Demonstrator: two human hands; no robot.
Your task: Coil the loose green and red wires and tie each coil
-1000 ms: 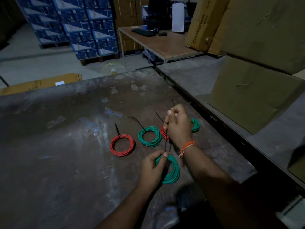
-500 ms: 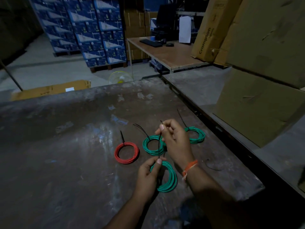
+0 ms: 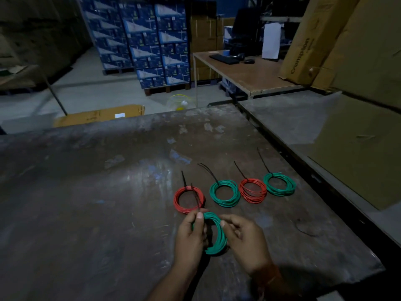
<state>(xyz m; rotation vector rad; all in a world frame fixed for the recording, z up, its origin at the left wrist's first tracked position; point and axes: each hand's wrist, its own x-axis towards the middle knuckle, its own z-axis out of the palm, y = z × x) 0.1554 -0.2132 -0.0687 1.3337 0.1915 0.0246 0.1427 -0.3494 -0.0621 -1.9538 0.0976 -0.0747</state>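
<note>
A green wire coil (image 3: 218, 237) stands on edge between my hands near the table's front. My left hand (image 3: 191, 237) grips its left side and pinches a dark tie (image 3: 195, 196) that sticks up from it. My right hand (image 3: 245, 240) touches the coil's right side with curled fingers; whether it grips is unclear. Behind them lie a row of tied coils: a red coil (image 3: 189, 199), a green coil (image 3: 225, 193), a second red coil (image 3: 253, 190) and a second green coil (image 3: 279, 184), each with a dark tie end pointing away.
The worn metal table (image 3: 97, 203) ends at a right edge near a loose dark wire piece (image 3: 303, 229). Large cardboard boxes (image 3: 358, 148) stand to the right. A wooden desk (image 3: 245, 72), stacked blue cartons (image 3: 156, 44) and a flat carton (image 3: 97, 116) lie beyond.
My right hand came down from the raised tie end to the coil's right side. The tie now rises from my left hand's pinch. The camera tilted up, uncovering the row of coils.
</note>
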